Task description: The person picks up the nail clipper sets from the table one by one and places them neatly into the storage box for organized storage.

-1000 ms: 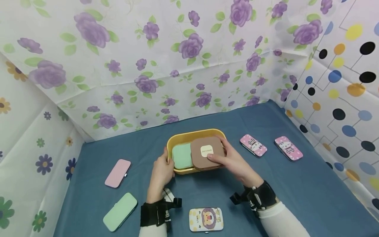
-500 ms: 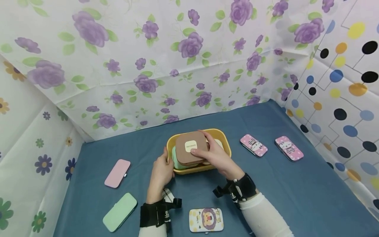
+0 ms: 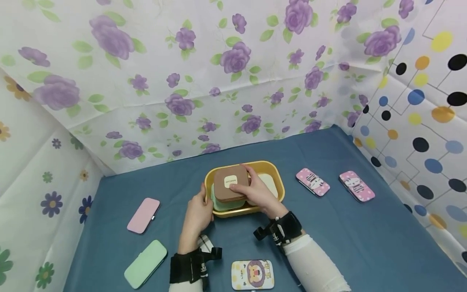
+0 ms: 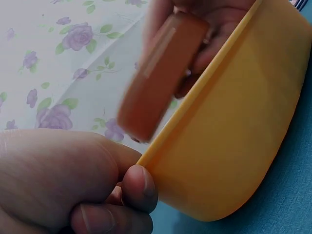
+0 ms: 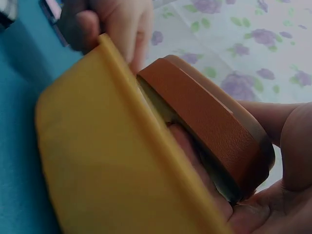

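A brown manicure case (image 3: pixel 223 191) with a cream label is in my right hand (image 3: pixel 260 194), over the left half of a yellow tub (image 3: pixel 237 212). My thumb lies on its top and the fingers reach round its side and underneath. My left hand (image 3: pixel 198 211) pinches the tub's left rim; the left wrist view shows thumb and fingers at the tub wall (image 4: pixel 219 126). Inside the tub, a mint-green case (image 3: pixel 228 206) shows from beneath the brown one, and a cream case (image 3: pixel 269 182) lies at the right end.
On the blue cloth lie a pink case (image 3: pixel 144 215) and a green case (image 3: pixel 146 264) at left, a lion-print case (image 3: pixel 252 275) in front, and two pink patterned cases (image 3: pixel 312 182) (image 3: pixel 356 186) at right. A checked item (image 3: pixel 205 244) is partly hidden by the left wrist.
My right hand has carried the brown case leftward across the tub, then slightly lower over the mint-green case, uncovering the cream case. My left hand has stayed on the rim.
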Tool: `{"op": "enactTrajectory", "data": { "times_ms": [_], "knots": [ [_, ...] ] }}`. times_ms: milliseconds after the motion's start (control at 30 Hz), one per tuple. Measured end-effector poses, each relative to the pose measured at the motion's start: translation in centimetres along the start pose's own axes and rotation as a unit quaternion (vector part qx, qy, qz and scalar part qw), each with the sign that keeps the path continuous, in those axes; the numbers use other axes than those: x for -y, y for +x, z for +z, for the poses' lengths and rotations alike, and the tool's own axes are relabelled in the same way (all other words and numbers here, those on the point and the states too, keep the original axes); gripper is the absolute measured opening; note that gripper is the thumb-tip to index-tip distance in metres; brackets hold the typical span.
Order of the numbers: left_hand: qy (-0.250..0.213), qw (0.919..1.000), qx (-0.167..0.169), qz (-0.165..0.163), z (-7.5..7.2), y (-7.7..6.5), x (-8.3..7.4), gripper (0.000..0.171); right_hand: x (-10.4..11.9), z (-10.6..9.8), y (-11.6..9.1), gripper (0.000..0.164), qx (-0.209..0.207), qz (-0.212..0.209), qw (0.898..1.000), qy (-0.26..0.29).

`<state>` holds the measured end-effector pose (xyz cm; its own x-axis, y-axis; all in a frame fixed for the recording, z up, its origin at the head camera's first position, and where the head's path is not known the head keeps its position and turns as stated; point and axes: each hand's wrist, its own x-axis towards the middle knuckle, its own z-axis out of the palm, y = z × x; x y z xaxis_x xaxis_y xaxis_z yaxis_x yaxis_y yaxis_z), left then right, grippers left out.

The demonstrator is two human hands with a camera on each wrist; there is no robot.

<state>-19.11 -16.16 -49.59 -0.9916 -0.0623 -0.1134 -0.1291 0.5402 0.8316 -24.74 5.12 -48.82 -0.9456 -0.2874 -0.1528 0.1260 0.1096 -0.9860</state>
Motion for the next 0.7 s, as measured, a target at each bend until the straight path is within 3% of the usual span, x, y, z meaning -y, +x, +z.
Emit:
{"op": "enactTrajectory", "data": {
  "times_ms": [167,333,700],
  "knots": [
    [0.005,1.0,0.0,-0.004,0.0,0.1,0.1,0.065,-0.9,0.3,0.4,0.095,-0.013,0.003,0.999,-0.04],
    [0.001,1.0,0.003,0.006,0.0,0.2,0.0,0.065,-1.2,0.2,0.5,0.096,-0.024,0.006,0.999,-0.048],
    [-0.002,1.0,0.005,-0.008,0.0,0.2,-0.1,0.066,-1.5,0.3,0.4,0.096,0.006,0.002,0.996,-0.084]
  ]
}}
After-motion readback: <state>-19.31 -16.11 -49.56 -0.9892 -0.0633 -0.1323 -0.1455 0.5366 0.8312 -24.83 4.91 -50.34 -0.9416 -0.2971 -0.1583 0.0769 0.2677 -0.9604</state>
